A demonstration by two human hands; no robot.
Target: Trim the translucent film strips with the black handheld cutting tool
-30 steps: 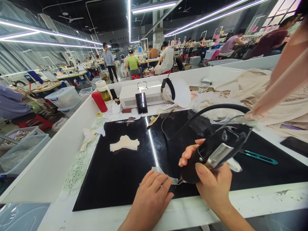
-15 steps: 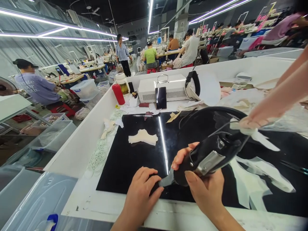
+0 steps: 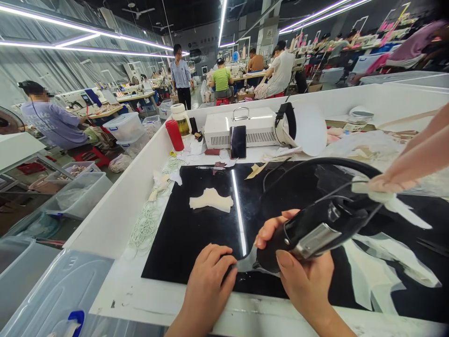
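My right hand (image 3: 305, 276) is closed around a black corded hand tool (image 3: 315, 229) with a metal plate, its tip down on the black work mat (image 3: 189, 234). My left hand (image 3: 210, 281) lies beside the tip, fingers curled, pressing a thin translucent strip (image 3: 247, 262) flat against the mat. The tool's black cable (image 3: 315, 164) arcs up and away over the mat. A cream fabric piece (image 3: 210, 200) lies further back on the mat, left of both hands.
Another person's arm (image 3: 410, 159) reaches in from the right, holding pale translucent material (image 3: 393, 201). A white box machine (image 3: 242, 128) with a phone (image 3: 238, 142) leaning on it stands at the back, next to a red bottle (image 3: 174, 135). Plastic bins (image 3: 77, 194) sit left of the table.
The view swung left between the first frames, then steadied. My left hand's fingers have curled in closer to the tool tip. The other person's arm has drawn slightly right and lower.
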